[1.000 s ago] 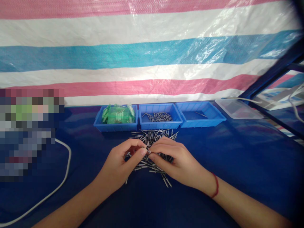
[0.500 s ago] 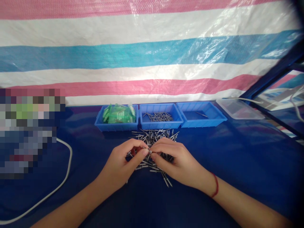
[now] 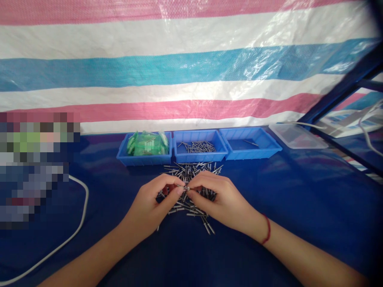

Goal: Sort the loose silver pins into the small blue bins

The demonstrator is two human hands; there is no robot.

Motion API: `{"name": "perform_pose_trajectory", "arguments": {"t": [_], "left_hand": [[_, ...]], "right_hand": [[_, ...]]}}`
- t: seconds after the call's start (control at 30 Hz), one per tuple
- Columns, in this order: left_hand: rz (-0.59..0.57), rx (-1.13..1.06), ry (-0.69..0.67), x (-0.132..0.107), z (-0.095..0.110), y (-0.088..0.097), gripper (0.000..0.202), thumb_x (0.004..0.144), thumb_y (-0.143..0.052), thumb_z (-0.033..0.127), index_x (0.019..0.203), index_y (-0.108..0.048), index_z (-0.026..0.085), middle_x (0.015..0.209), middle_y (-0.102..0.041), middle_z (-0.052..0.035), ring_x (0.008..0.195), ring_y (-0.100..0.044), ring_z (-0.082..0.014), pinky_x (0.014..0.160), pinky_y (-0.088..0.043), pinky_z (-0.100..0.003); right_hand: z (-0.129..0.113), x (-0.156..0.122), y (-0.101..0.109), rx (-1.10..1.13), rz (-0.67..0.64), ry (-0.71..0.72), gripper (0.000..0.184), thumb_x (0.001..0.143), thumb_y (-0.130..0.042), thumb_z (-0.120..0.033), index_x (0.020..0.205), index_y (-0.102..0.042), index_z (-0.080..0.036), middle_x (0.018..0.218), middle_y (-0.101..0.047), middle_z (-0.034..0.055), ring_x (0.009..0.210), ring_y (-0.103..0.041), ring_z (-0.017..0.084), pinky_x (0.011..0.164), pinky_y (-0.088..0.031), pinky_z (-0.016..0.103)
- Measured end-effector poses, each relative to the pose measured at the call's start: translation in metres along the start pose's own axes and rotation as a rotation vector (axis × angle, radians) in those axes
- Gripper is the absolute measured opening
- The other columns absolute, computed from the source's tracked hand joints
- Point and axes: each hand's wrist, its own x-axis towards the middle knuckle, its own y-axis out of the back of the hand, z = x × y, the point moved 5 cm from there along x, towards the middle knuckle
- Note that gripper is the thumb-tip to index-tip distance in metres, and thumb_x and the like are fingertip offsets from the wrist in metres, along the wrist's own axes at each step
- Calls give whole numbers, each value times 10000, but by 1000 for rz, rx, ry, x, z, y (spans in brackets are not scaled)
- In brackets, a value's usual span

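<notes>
A heap of small metal pins (image 3: 191, 171) lies on the blue table cloth (image 3: 269, 207). Over the heap, my left hand (image 3: 152, 203) and my right hand (image 3: 220, 199) meet fingertip to fingertip. Both pinch one small metal pin (image 3: 185, 188) between thumb and forefinger. The right wrist wears a red string (image 3: 266, 230). Behind the heap stand three blue trays: the left tray (image 3: 146, 159) holds green plastic parts, the middle tray (image 3: 200, 156) holds metal pins, the right tray (image 3: 254, 151) holds a single pin.
A white cable (image 3: 76, 223) curves across the cloth at the left. A clear plastic lid (image 3: 297, 137) lies right of the trays. A striped tarp (image 3: 179, 67) hangs behind. A dark blue frame bar (image 3: 341, 89) slants at the right, with a blurred-out patch at the left.
Both hands stay pinched together over the heap. They sit a little higher in the picture now, mostly from a slight shift of the view.
</notes>
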Motion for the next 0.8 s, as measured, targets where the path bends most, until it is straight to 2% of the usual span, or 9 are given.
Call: {"name": "perform_pose_trajectory", "arguments": {"t": [0.23,0.33,0.43,0.5,0.67,0.7,0.8], "left_hand": [[42,78,-15,2,1,3,122,892,-547,277,927,-640,205,840,-661,4,752,-595,-135,702,-453,-225],[27,122,-13,2,2,0,129,897,-535,279,921,-636,203,825,-663,3,733,-599,-138,709,-455,-239],[10,212,-50,2,4,-2,134,896,-526,261,954,-632,204,861,-667,-12,768,-603,-151,743,-453,-267],[12,290,-91,2,6,-1,154,897,-520,262,994,-627,209,916,-668,-31,840,-601,-171,775,-445,-291],[-63,456,-194,4,8,4,177,905,-505,277,1004,-642,223,1016,-662,-47,939,-570,-198,830,-389,-342],[-87,476,-215,4,7,3,176,901,-510,278,997,-648,226,1020,-662,-46,942,-565,-199,829,-380,-345],[-145,515,-261,2,7,-1,173,867,-559,299,990,-661,231,1031,-659,-45,953,-555,-208,831,-362,-355]], "right_hand": [[4,0,6,26,77,-49,64,848,-594,-181,825,-653,-191,770,-665,25,713,-602,137,664,-480,274],[3,1,9,28,75,-53,107,878,-578,-248,840,-660,-190,770,-665,28,693,-598,133,624,-472,264],[4,3,19,-15,105,-32,140,889,-564,-275,830,-659,-190,782,-669,31,714,-605,141,659,-483,276],[10,4,37,-88,201,-43,150,887,-566,-292,818,-657,-195,787,-672,30,707,-598,145,656,-479,282],[42,-1,103,-410,606,-188,213,871,-571,-387,850,-677,-204,793,-684,47,657,-578,166,615,-448,309],[50,-3,113,-480,650,-239,230,870,-565,-402,862,-680,-203,791,-685,51,649,-579,172,616,-446,318],[68,-4,129,-656,638,-312,241,859,-561,-391,935,-684,-198,821,-691,66,692,-592,202,669,-450,353]]}}
